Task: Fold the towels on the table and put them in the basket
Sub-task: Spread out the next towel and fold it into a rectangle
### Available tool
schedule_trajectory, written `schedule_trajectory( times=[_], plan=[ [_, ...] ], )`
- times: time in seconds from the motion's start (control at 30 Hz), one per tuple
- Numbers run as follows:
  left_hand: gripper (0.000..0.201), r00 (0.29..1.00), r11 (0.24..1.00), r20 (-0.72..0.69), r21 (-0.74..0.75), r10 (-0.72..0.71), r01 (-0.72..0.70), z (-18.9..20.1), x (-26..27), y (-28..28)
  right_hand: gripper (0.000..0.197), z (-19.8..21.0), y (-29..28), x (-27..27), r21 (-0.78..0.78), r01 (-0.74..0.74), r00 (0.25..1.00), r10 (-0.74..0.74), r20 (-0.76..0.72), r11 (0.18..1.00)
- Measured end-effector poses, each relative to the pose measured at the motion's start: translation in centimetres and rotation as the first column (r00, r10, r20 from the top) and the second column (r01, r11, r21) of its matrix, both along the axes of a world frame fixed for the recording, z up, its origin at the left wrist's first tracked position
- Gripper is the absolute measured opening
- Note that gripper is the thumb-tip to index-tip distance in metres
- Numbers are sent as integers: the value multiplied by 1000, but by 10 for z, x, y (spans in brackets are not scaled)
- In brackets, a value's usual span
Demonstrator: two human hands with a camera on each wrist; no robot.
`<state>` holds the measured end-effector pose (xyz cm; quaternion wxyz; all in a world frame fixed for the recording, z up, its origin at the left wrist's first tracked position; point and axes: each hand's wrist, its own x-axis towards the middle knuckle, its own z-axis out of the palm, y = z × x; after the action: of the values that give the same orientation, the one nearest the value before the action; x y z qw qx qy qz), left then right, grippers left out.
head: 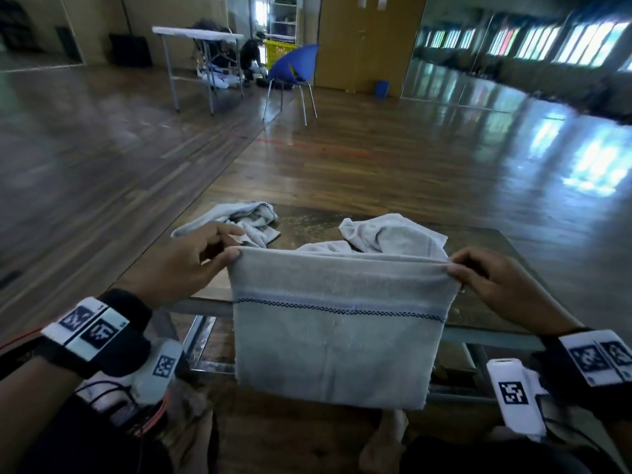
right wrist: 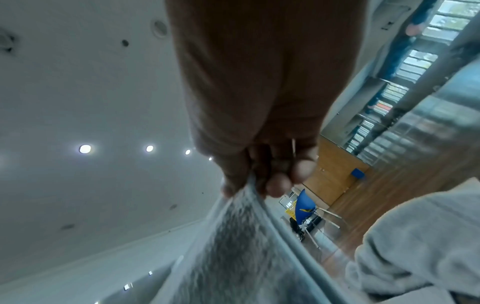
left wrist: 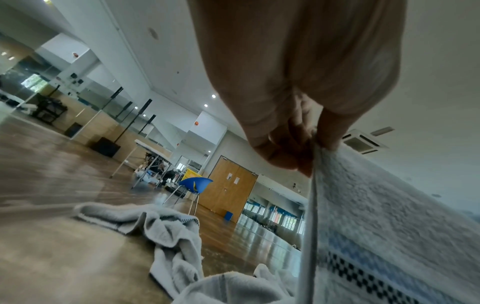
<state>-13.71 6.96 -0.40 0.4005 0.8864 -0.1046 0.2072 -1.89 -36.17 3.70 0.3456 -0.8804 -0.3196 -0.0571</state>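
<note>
The person holds a grey towel (head: pixel 337 319) up in front of the near edge of the bench (head: pixel 307 224), stretched flat between both hands. The left hand (head: pixel 191 258) pinches the towel's upper left corner between thumb and fingers; the left wrist view shows the hem caught between thumb and forefinger. The right hand (head: pixel 492 278) pinches the upper right corner the same way, fingers curled over the hem. The towel seems already doubled, since the right wrist view shows two layers running away from the pinch, and its blue checked stripe lies level across the front

Two more towels lie crumpled on the bench: one (head: pixel 236 220) near the far left corner, another (head: pixel 386 237) towards the middle, just behind the held one. No basket can be picked out close by

The step in hand looks to be the next fold of this towel. To do it well, the top hem should be kept taut and level so the sides hang straight, then the two pinched corners brought together so the side edges meet, with the stripe serving as a check on alignment. Both layers must stay inside each pinch, or the back one may slip and skew the fold. Laying it down on bare bench at the near edge, away from the crumpled towels, would allow smoothing before the last fold
</note>
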Motion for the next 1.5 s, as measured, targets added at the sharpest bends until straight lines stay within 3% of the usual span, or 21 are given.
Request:
schedule_trajectory(
  times=[0.1,0.2,0.33,0.43,0.5,0.6,0.73,0.8,0.9,1.0,1.1,1.23,1.37,1.5],
  plan=[
    [18,997,985,-83,170,-11,25,11,-13,9,9,3,-2,-8,50,-124,964,132,-229,991],
    [12,975,985,-175,79,-138,154,17,-25,15,20,5,-5,-15,20,-197,929,194,-315,980],
    [24,968,995,-232,2,-92,95,23,-20,23,16,5,4,-14,27,-183,939,183,-292,983],
    [12,974,989,-223,131,-41,72,23,-10,26,13,6,11,-7,-22,-170,947,157,-281,985],
    [10,981,953,-194,301,21,39,26,6,24,11,11,18,3,-161,-160,968,123,-218,974],
    [9,988,887,-16,444,151,-128,54,35,17,19,33,34,24,-290,-74,997,64,-45,954],
    [8,935,919,309,291,174,-267,113,52,10,9,81,44,43,-20,128,969,-121,216,992],
    [9,932,966,323,140,164,-218,133,43,10,10,102,39,40,103,113,960,-136,246,988],
    [7,959,998,278,7,56,-60,143,16,8,9,112,30,24,145,8,971,-43,237,989],
    [10,982,999,189,-35,17,-10,119,-3,9,12,94,23,11,98,-36,981,17,194,995],
    [5,999,999,-39,21,-38,39,68,-8,11,14,48,15,11,-56,-59,996,62,59,997],
    [13,937,992,-331,27,-108,124,-2,-6,14,13,-20,8,15,-156,-117,977,85,-197,981],
    [8,920,991,-385,72,-77,113,-46,13,19,16,-66,13,30,-107,-129,943,89,-322,986],
    [13,929,983,-370,170,3,65,-76,45,22,19,-96,25,57,-122,-76,948,34,-317,990]
  ],
)
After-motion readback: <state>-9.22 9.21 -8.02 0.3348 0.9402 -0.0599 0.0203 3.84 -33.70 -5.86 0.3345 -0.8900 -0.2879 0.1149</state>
